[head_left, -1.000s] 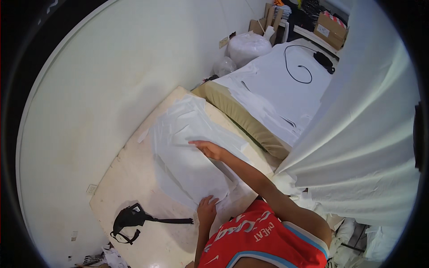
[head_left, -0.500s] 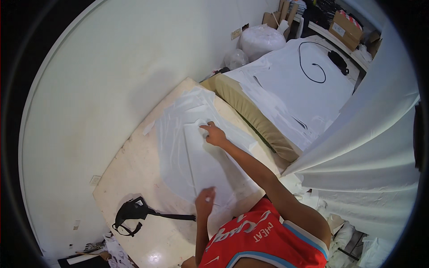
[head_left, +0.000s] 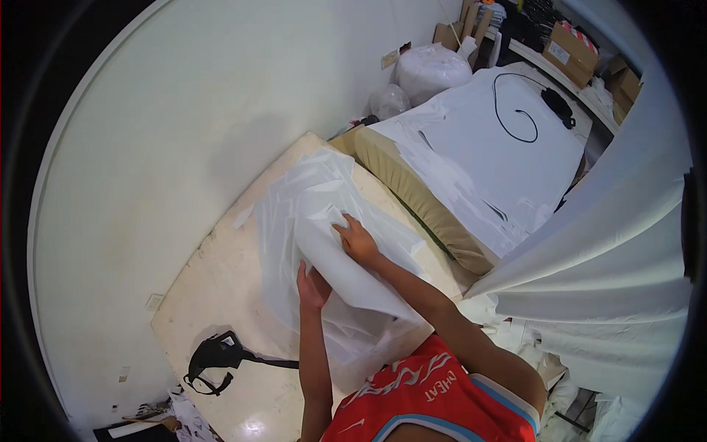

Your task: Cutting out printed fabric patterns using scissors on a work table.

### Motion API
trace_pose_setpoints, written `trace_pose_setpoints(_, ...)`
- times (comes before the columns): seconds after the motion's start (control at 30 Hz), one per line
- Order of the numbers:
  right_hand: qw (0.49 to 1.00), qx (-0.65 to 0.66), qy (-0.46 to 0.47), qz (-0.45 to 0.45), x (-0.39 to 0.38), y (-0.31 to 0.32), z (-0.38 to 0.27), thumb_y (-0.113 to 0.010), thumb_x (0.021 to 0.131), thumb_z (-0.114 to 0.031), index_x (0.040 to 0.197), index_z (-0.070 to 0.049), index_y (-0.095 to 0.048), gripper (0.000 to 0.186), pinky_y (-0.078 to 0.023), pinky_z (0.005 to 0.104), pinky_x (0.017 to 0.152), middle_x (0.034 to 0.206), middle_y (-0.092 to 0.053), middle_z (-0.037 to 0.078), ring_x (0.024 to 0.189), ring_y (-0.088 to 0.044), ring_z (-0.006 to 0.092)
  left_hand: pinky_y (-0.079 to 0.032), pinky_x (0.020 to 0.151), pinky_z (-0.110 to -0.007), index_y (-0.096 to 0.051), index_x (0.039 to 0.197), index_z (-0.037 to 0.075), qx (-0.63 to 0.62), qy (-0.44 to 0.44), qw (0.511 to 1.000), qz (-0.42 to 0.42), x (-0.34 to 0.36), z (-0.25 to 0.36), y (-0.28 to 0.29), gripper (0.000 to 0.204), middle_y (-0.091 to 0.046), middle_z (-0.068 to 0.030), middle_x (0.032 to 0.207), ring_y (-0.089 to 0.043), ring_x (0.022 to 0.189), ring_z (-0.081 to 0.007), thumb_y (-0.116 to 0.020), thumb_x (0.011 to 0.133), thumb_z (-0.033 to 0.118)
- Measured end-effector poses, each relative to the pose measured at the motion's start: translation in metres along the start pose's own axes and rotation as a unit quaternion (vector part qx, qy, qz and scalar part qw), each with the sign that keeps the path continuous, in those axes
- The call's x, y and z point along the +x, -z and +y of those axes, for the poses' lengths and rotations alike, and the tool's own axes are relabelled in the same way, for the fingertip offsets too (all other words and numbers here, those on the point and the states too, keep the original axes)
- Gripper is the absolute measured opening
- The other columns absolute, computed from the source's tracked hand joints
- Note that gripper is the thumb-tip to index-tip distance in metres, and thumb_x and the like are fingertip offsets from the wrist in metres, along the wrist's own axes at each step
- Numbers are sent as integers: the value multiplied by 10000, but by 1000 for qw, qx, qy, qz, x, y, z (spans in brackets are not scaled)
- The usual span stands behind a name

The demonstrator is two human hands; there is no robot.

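A loose stack of thin, translucent white sheets [head_left: 276, 228] lies on the pale table. Its top sheet [head_left: 335, 261] is lifted and curls over towards the right. Under the raised left edge of that sheet reaches my left hand [head_left: 314, 287], palm towards it; one digit stretches upward, and the other fingers are partly hidden beneath. My right hand [head_left: 359, 241] is on the sheet's upper right part, with thumb and forefinger bent together on the material. Whether the sheets are paper or fabric I cannot tell.
A black strapped pouch [head_left: 217, 353] rests on the pale table [head_left: 221, 272], left of the stack. Beyond a tan padded edge [head_left: 412, 184], a second surface holds white sheets [head_left: 486, 140] and a black cable [head_left: 496, 110]. White curtains [head_left: 589, 250] hang at right; a wall [head_left: 162, 147] borders the left.
My left hand has moved up and under the top sheet, which is now raised and curled to the right. My right hand has shifted slightly nearer to me.
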State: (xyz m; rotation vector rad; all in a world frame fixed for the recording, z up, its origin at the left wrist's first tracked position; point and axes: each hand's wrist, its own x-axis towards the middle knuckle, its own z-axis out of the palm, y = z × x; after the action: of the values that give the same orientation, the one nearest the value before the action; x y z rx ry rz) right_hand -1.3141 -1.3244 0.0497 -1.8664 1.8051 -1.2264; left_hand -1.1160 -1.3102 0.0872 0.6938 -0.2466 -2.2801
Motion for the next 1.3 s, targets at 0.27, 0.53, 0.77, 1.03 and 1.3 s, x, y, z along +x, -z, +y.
trace_pose_setpoints(0.27,1000,-16,-2,10,2,-1,-5,-575,858,-54,1257,-121,-582,405,-455,421,976,1416,-400,209,1202,-495,383,-428,998,-429,-429,1324,-3,358,-180,901,165,-10,44,14,590,-553,-156,1249,-534,1162,-302,-706,825,145)
trace_pose_setpoints(0.53,990,-135,7,38,9,26,-28,-639,866,-203,1325,-129,-538,476,-404,451,1038,1465,-374,205,1261,-452,412,-470,842,-411,-475,1314,116,677,-269,593,343,-17,30,47,753,-589,-164,1045,-564,996,-306,-840,656,134)
trace_pose_setpoints(0.77,975,-105,109,-165,-92,28,-56,-574,882,-486,1411,-153,-463,635,-183,546,1148,1526,-293,190,1418,-227,417,-464,876,-399,-529,1273,95,709,-327,519,349,-23,16,46,634,-615,-128,1043,-586,961,-296,-813,725,241)
trace_pose_setpoints(1.03,978,-17,-3,-207,-81,50,-41,-572,902,-434,1305,-127,-562,507,-177,505,1164,1495,-357,173,1429,-228,366,-447,635,-295,-655,963,7,694,-354,592,209,-112,-27,-52,132,-633,-91,842,-557,700,-172,-598,925,120)
trace_pose_setpoints(1.3,937,48,-151,-310,-218,198,-129,-584,913,-330,855,-61,-653,284,-492,423,720,769,-609,126,807,-618,337,-518,678,-314,-667,1036,13,637,145,752,84,-274,-130,0,229,-687,-109,864,-645,782,-161,-649,893,191)
